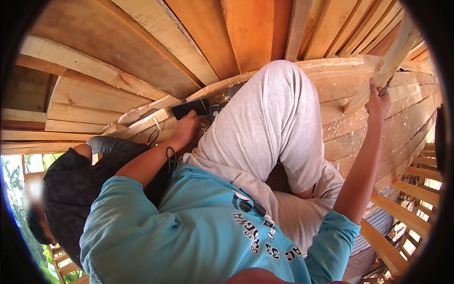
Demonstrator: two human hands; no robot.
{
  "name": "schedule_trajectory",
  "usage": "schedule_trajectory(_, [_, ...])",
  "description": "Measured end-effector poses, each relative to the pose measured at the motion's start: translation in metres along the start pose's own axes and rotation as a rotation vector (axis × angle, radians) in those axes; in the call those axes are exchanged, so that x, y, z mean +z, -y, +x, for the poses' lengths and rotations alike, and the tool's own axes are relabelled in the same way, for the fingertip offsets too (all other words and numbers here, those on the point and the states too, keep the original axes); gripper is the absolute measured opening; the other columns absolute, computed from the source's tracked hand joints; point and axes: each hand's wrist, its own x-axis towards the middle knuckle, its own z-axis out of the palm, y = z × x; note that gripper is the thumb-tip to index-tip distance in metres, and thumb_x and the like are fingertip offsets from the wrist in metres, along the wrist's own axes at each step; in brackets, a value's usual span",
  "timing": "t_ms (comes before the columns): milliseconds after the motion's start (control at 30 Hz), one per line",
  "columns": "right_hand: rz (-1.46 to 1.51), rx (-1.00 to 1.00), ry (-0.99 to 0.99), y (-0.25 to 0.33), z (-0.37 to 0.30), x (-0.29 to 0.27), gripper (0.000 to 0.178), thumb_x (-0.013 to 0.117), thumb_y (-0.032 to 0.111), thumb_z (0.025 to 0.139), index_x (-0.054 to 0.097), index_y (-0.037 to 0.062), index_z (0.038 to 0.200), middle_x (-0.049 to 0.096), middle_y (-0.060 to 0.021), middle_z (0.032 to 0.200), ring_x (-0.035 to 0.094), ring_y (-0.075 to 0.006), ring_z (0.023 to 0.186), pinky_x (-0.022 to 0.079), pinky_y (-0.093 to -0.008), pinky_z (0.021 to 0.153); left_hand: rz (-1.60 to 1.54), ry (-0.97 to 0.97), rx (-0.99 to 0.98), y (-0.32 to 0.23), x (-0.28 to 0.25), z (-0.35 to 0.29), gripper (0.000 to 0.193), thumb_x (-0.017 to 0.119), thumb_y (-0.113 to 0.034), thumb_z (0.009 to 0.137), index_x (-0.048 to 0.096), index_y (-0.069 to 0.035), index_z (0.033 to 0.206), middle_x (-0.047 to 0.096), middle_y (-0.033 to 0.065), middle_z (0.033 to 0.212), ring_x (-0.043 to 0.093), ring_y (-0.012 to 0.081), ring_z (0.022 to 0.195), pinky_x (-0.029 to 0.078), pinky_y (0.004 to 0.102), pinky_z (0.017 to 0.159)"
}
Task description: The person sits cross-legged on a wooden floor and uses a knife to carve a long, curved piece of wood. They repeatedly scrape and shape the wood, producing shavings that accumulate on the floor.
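Note:
My left hand reaches down beside my raised knee, its fingers bent against a black power tool with a flat, smooth face. A round dark part shows at the tool's right, partly hidden by my leg. A thin black cord loops by my left forearm. Out to the right, my right hand is closed against a slanting wooden strut, with one finger lying up along it. A slim dark piece sticks out by these fingers; its kind is unclear.
Curved planking lies ahead and to the right, strewn with wood shavings. Upright boards line the far side. Close at left sits another person in a dark shirt. Slats and corrugated sheet lie low at right.

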Motion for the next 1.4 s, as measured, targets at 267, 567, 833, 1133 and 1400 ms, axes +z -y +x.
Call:
schedule_trajectory(267, [-0.028,0.013,-0.010,-0.009,0.012,0.009,0.038,0.074,0.035,0.086,0.060,-0.0002,0.090,0.043,0.0001,0.055,0.040,-0.0100,0.037,0.027,-0.0266,0.034,0.069,-0.027,-0.062,0.011,0.009,0.002,0.016,0.068,-0.014,0.076,0.067,-0.005,0.089,0.059,0.0134,0.094,0.062,0.0355,0.090,0.050,0.0458,0.074])
schedule_trajectory(567, [0.037,-0.006,0.072,0.003,-0.003,0.006,0.036,0.071,0.037,0.089,0.051,0.0068,0.085,0.060,-0.0056,0.060,0.047,-0.0103,0.039,0.036,-0.0225,0.038,0.003,0.097,-0.121,0.029,-0.006,0.003,0.022,0.072,-0.021,0.077,0.068,-0.006,0.093,0.063,0.0140,0.095,0.064,0.0356,0.092,0.051,0.0446,0.077])
schedule_trajectory(833, [0.037,0.032,0.140,0.004,-0.001,-0.008,0.044,0.063,0.041,0.093,0.057,0.0016,0.110,0.072,-0.0156,0.083,0.051,-0.0077,0.041,0.027,-0.0201,0.035,-0.004,0.037,0.003,0.015,-0.018,-0.015,0.043,0.075,-0.018,0.075,0.061,-0.010,0.114,0.058,0.0111,0.109,0.059,0.0337,0.103,0.050,0.0431,0.083])
schedule_trajectory(1133, [0.068,0.012,0.132,-0.014,-0.014,-0.012,0.043,0.063,0.043,0.093,0.066,0.0064,0.116,0.073,-0.0118,0.082,0.053,-0.0066,0.047,0.038,-0.0185,0.044,-0.133,0.031,0.013,0.026,-0.002,-0.017,0.030,0.067,-0.003,0.074,0.068,-0.006,0.105,0.061,0.0159,0.095,0.061,0.0373,0.094,0.050,0.0419,0.080])
schedule_trajectory(1400, [0.081,0.093,0.131,-0.005,-0.036,-0.017,0.042,0.062,0.041,0.094,0.064,0.0064,0.117,0.073,-0.0125,0.085,0.052,-0.0063,0.047,0.039,-0.0183,0.044,-0.162,0.019,0.035,0.053,-0.002,-0.020,0.021,0.067,0.002,0.072,0.071,-0.001,0.093,0.066,0.0187,0.092,0.064,0.0364,0.090,0.051,0.0404,0.078])
